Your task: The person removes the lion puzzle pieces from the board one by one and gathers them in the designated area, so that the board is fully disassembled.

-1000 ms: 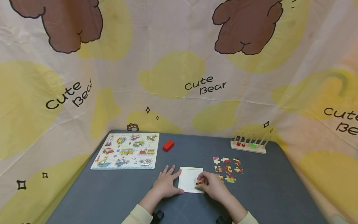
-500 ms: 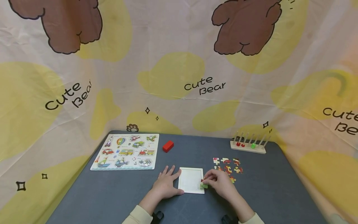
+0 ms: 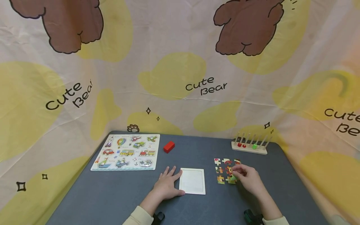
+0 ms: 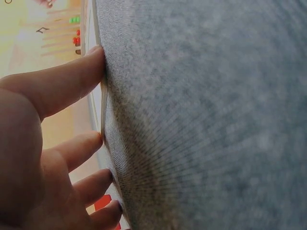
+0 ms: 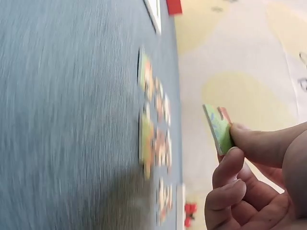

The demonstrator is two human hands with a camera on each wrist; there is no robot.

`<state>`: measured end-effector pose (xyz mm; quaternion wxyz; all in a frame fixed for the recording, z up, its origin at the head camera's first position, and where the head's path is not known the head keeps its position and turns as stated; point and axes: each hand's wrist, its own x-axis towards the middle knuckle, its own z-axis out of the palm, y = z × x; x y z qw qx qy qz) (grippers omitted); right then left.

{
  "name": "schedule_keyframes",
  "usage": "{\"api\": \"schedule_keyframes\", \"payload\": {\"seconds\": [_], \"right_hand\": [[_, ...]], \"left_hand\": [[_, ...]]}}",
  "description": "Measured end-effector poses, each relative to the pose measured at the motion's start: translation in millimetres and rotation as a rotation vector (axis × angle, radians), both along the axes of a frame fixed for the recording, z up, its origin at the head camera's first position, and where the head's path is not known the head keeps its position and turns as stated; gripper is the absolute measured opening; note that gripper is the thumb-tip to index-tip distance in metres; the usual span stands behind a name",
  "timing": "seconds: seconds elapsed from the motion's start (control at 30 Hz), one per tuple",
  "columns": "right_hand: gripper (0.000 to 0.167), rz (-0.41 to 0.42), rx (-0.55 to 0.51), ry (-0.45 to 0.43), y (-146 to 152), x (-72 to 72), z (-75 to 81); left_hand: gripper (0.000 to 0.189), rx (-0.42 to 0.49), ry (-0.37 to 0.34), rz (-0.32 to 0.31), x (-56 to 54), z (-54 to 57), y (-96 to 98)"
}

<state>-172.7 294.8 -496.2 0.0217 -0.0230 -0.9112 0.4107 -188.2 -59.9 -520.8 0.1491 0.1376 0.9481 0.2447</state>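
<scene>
My left hand [image 3: 167, 185] lies spread at the left edge of a white square puzzle frame [image 3: 192, 181], thumb and index finger touching its rim. No piece lies inside the frame. In my right hand [image 3: 248, 178] a jigsaw piece [image 5: 218, 128] with green and red print is pinched between thumb and fingers. That hand is over the right side of a group of loose jigsaw pieces [image 3: 220, 179] laid out in rows, and it hides some of them. In the right wrist view the held piece is raised above the table, apart from the others.
A picture board with vehicles [image 3: 126, 152] lies at the back left. Beside it is a red block [image 3: 169, 147]. At the back right stands a wooden peg rack [image 3: 249, 148] with red and green beads. A printed cloth [image 3: 168, 78] hangs behind the table.
My right hand has moved right with the jigsaw piece, from over the puzzle frame to the loose pieces. The left hand has stayed at the frame's edge.
</scene>
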Motion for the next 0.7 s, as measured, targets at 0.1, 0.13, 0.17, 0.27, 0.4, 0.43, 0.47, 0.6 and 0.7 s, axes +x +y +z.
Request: {"api": "schedule_keyframes", "payload": {"seconds": [0.1,0.13,0.17,0.27,0.4,0.43,0.47,0.6,0.7], "right_hand": [[0.019,-0.021,0.034,-0.019,13.1,-0.1,-2.5],[0.020,-0.026,0.045,-0.026,17.0,-0.3,-4.0],[0.020,-0.029,0.054,-0.033,20.7,-0.6,-5.6],[0.020,-0.034,0.073,-0.050,30.4,-1.9,-11.6],[0.018,-0.031,0.088,-0.063,38.5,-3.9,-14.1],[0.018,-0.027,0.092,-0.067,39.8,-4.6,-14.1],[0.017,-0.024,0.098,-0.073,41.0,-5.2,-14.0],[0.014,-0.023,0.146,-0.094,43.2,-7.6,-16.4],[0.011,-0.030,0.189,-0.098,42.0,-8.6,-18.3]], "left_hand": [[0.087,-0.001,-0.002,-0.001,-0.2,-0.1,-0.1],[0.087,0.000,-0.005,0.000,-0.1,0.0,-0.1],[0.087,-0.001,-0.007,0.001,-0.1,-0.1,-0.1],[0.088,-0.011,-0.009,0.003,-0.6,-0.7,0.1],[0.088,-0.016,-0.009,0.007,-0.5,-0.1,0.3],[0.088,-0.014,-0.010,0.008,-0.3,0.3,0.3],[0.088,-0.014,-0.009,0.009,-0.2,0.6,0.3],[0.087,-0.011,-0.006,0.010,-0.1,0.6,-0.2],[0.087,-0.010,-0.006,0.009,-0.2,0.3,-0.6]]}}
